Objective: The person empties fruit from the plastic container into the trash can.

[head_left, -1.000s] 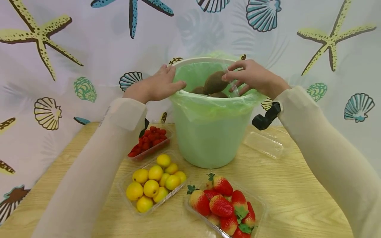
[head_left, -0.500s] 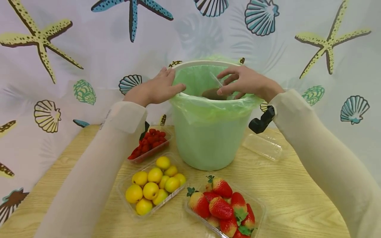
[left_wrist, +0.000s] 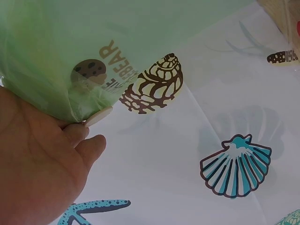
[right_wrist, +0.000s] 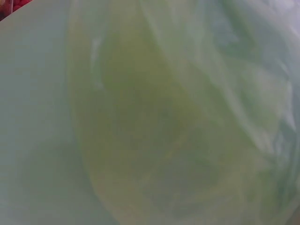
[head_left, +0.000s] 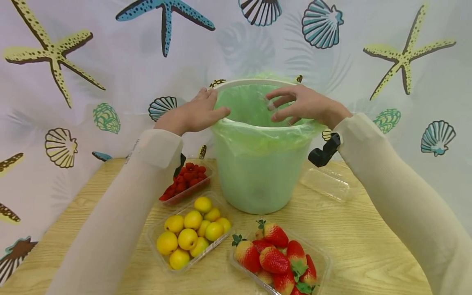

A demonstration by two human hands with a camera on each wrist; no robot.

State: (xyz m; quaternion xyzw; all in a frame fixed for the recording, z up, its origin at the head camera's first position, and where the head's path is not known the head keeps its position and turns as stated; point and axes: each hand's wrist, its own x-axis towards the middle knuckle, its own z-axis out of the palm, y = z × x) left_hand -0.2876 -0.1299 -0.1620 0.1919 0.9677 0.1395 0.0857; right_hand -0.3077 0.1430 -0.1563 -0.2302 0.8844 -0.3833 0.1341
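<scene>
A pale green bucket (head_left: 258,168) with a green plastic bag lining stands on the table. My left hand (head_left: 193,112) holds the bucket's left rim, thumb over the edge and fingers along the outside. In the left wrist view, the same hand (left_wrist: 42,159) lies against the lined wall. Over the bucket's right side, my right hand (head_left: 304,104) has bent fingers around a clear plastic tray, of which only a glint shows at the fingertips. The right wrist view is filled by the bag's overhang (right_wrist: 154,112). The bucket's contents are hidden below its front rim.
Before the bucket are clear trays of strawberries (head_left: 274,260), yellow fruit (head_left: 188,239) and red berries (head_left: 189,178). Another clear tray (head_left: 326,180) lies right of the bucket on the wooden table (head_left: 368,250). A patterned sheet (head_left: 236,45) hangs behind.
The brown kiwi-like fruit seen at the bucket's mouth has dropped out of sight. My right hand has tipped and shifted slightly left; the left hand stays on the rim.
</scene>
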